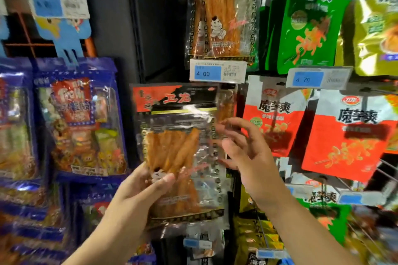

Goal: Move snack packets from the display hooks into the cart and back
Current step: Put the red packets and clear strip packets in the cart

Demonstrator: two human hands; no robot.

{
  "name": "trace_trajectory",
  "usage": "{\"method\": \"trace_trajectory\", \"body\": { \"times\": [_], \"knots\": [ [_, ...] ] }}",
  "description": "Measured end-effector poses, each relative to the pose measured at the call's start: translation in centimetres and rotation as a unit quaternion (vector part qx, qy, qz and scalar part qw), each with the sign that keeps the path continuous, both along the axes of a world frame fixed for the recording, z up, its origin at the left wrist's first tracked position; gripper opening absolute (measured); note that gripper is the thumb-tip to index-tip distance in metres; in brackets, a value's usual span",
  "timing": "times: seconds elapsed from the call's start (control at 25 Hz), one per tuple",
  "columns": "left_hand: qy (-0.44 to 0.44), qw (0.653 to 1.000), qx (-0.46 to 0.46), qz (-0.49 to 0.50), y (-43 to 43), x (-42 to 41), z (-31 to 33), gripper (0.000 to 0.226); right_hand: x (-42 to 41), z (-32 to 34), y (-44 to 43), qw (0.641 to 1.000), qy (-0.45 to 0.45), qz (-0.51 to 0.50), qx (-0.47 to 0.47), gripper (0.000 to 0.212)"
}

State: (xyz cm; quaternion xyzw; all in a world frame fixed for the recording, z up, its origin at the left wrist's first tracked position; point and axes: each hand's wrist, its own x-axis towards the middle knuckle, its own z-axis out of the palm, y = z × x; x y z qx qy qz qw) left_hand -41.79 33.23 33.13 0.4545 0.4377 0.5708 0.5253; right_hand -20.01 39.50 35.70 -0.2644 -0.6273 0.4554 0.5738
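Observation:
My left hand (137, 191) grips a clear snack packet (178, 148) of orange spicy strips with a red and black header, thumb across its front, holding it upright before the display. My right hand (241, 153) hovers just right of the packet with its fingers spread and loosely bent, holding nothing. Another packet of the same kind (221, 17) hangs on a hook above, over a price tag reading 4.00 (217, 72). The cart is out of view.
Blue assorted snack bags (77, 118) hang at the left. Green (305, 30), yellow-green (377, 34) and red-and-white (349, 135) packets fill hooks at the right, with a 4.70 price tag (316, 79). More packets hang lower down.

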Motion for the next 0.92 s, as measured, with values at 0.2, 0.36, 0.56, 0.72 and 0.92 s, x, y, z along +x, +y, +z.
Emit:
{"method": "trace_trajectory", "body": {
  "times": [0.2,0.36,0.56,0.72,0.92],
  "knots": [
    [-0.032,0.992,-0.059,-0.108,0.5,3.0,-2.0,0.039,1.5,0.5,-0.8,0.987,-0.047,-0.143,0.058,0.036],
    [0.045,0.995,0.082,-0.031,3.3,3.5,-0.1,0.044,2.8,1.2,0.1,0.983,-0.034,-0.179,0.015,0.041],
    [0.130,0.960,0.246,0.033,6.5,4.1,2.2,0.053,2.5,1.8,1.9,0.977,-0.040,-0.210,-0.002,0.053],
    [0.115,0.966,0.229,0.019,8.6,4.2,2.3,0.042,2.0,2.1,3.3,0.982,-0.041,-0.186,-0.017,0.055],
    [0.064,0.974,0.218,0.025,10.2,4.6,2.5,0.043,1.6,1.8,4.1,0.983,-0.027,-0.180,0.004,0.059]
  ]
}}
